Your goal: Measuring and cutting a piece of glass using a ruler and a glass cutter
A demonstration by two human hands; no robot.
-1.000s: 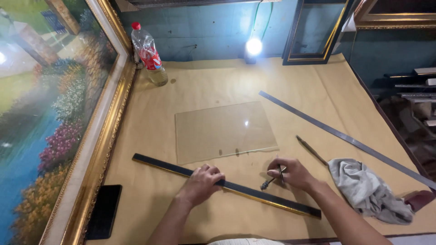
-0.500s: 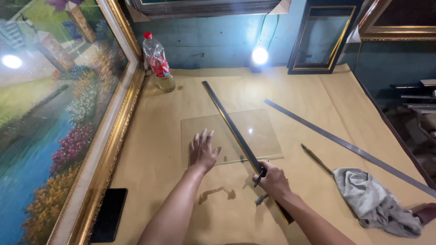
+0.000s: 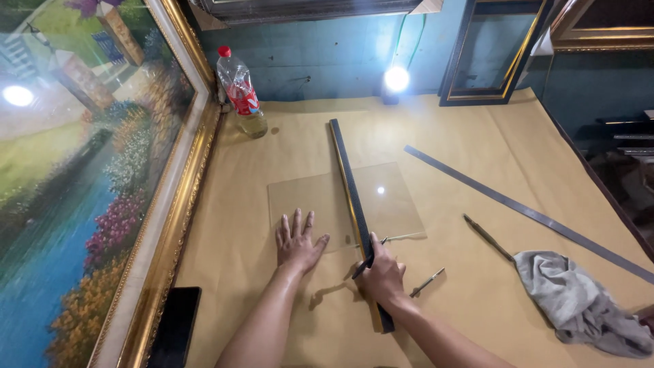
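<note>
1. A large framed landscape painting (image 3: 82, 184) is leaned along the left side of the table, its gilt frame set against the edge of the brown paper covering (image 3: 477, 170), so that the middle of the surface is left for the work.
2. A long grey metal strip (image 3: 524, 211) is laid diagonally at the right, well apart from the glass, and a crumpled grey cloth (image 3: 579, 300) is left near its near end.
3. A clear glass sheet (image 3: 381, 204) is laid flat in the middle of the paper, evidently so that it is borne evenly from beneath.
4. A long dark straightedge (image 3: 347, 184) is laid across the glass from far to near, a little right of its middle, as a guide line would be placed.
5. The left hand (image 3: 298, 238) is spread flat, fingers wide, on the near left corner of the glass, apparently to stop it sliding.
6. The right hand (image 3: 383, 276) is closed over the near part of the straightedge, and a thin dark tool (image 3: 364, 264) is gripped in it, tip against the straightedge's left edge.
7. A plastic bottle (image 3: 238, 92) is stood at the far left; a slim tool (image 3: 428, 281) lies just right of the right hand.
</note>
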